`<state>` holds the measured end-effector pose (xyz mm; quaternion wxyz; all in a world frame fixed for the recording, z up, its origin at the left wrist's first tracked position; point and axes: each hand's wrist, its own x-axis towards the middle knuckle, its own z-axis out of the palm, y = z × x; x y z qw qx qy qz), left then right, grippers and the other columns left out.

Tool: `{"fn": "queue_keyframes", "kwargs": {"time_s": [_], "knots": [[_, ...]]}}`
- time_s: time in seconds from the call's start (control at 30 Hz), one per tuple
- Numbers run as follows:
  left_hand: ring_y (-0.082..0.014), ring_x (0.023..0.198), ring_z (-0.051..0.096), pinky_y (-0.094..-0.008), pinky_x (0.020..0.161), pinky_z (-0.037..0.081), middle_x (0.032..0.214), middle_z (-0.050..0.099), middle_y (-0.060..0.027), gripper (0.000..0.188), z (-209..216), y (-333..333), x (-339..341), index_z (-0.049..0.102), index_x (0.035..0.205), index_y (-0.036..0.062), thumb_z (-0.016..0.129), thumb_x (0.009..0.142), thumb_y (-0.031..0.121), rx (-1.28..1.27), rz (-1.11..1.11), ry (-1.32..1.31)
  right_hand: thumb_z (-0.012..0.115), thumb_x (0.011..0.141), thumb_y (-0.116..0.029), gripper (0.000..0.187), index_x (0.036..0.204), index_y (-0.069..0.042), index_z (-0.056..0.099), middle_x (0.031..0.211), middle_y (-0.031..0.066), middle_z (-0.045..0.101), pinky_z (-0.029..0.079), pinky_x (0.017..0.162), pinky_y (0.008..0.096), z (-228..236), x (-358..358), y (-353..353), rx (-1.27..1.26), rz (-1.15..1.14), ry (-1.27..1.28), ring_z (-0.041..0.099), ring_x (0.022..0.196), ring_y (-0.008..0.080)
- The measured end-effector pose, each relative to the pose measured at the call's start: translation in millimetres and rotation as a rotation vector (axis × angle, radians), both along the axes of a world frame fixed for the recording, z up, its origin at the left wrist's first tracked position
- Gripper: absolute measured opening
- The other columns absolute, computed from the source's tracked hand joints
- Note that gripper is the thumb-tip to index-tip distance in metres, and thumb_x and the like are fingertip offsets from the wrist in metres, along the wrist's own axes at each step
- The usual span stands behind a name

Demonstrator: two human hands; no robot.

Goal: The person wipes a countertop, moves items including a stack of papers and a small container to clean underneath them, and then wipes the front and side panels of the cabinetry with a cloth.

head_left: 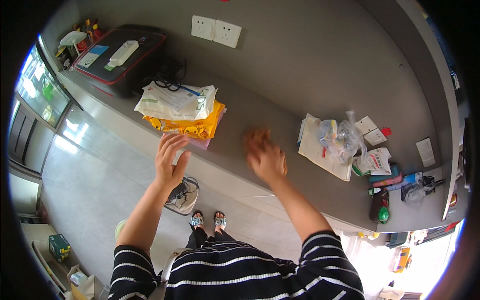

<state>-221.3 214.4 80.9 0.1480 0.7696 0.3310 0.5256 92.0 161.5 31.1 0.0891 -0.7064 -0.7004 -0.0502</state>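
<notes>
While your left hand (171,162) sits left of centre, partly open with nothing visible in it, fingertips at the lower edge of the yellow package (202,128), your right hand (266,156) blurs mid-frame over the desk (237,117); its hold cannot be told. Left of centre: white package (156,107), atop the yellow. Upper left: black printer (129,72). Right of centre: clear plastic bag (346,140).

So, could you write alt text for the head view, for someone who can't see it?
A person's open left hand hovers near a yellow package topped by a white package at a gray counter, the blurred right hand farther right. A black machine stands at left; a clear plastic bag lies at right.
</notes>
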Motion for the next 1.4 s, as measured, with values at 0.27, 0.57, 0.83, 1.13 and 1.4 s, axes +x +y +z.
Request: {"fn": "queue_keyframes", "kwargs": {"time_s": [0.27, 0.57, 0.83, 1.13, 1.4], "knots": [[-0.0337, 0.11, 0.058, -0.0518, 0.104, 0.036, 0.113, 0.066, -0.0113, 0.02, -25.0, -26.4, -13.6, 0.063, 0.103, 0.0023, 0.064, 0.084, 0.007, -0.032, 0.04, 0.048, 0.067, 0.086, -0.023, 0.033, 0.119, -0.02, 0.067, 0.11, 0.0088, 0.063, 0.045, 0.093, 0.0426, 47.8, 18.8, -37.6, -0.014, 0.259, 0.573, 0.055, 0.1, 0.0305], [-0.0365, 0.118, 0.052, -0.0462, 0.103, 0.038, 0.124, 0.06, -0.0148, 0.028, -38.0, -20.9, 0.3, 0.061, 0.111, 0.0027, 0.066, 0.084, 0.01, -0.069, 0.176, 0.044, 0.064, 0.082, -0.027, 0.023, 0.104, -0.023, 0.067, 0.11, 0.0013, 0.064, 0.049, 0.072, 0.05, -25.4, -8.4, 53.8, 0.098, 0.229, 0.074, 0.058, 0.097, 0.0268], [-0.0391, 0.142, 0.023, -0.0504, 0.113, 0.023, 0.152, 0.024, -0.0222, 0.104, -61.3, 17.0, 0.5, 0.018, 0.15, 0.0056, 0.082, 0.071, 0.027, -0.285, 0.536, 0.0, 0.063, 0.081, -0.022, 0.027, 0.108, -0.022, 0.069, 0.104, -0.0001, 0.067, 0.047, 0.084, 0.0443, 31.8, -31.6, 0.3, 0.11, 0.632, 0.395, 0.059, 0.097, 0.0261], [-0.0344, 0.147, 0.013, -0.0647, 0.112, 0.011, 0.159, 0.016, -0.0152, 0.132, -40.0, 59.3, 25.5, 0.005, 0.154, 0.0116, 0.087, 0.058, 0.05, -0.613, 0.588, 0.357, 0.063, 0.087, -0.029, 0.033, 0.12, -0.026, 0.065, 0.128, 0.0038, 0.058, 0.043, 0.088, 0.0518, -2.6, -29.9, 56.1, 0.183, 0.131, 0.008, 0.051, 0.111, 0.03], [-0.0391, 0.143, 0.024, -0.0714, 0.107, 0.013, 0.155, 0.009, -0.0286, 0.131, -35.3, 133.3, 81.2, 0.001, 0.153, 0.0178, 0.086, 0.059, 0.049, -0.566, 0.547, 0.327, 0.062, 0.089, -0.03, 0.031, 0.119, -0.025, 0.065, 0.122, 0.0039, 0.061, 0.042, 0.09, 0.0502, 1.5, -28.2, 52.9, 0.161, 0.117, 0.099, 0.051, 0.113, 0.0281]]}}
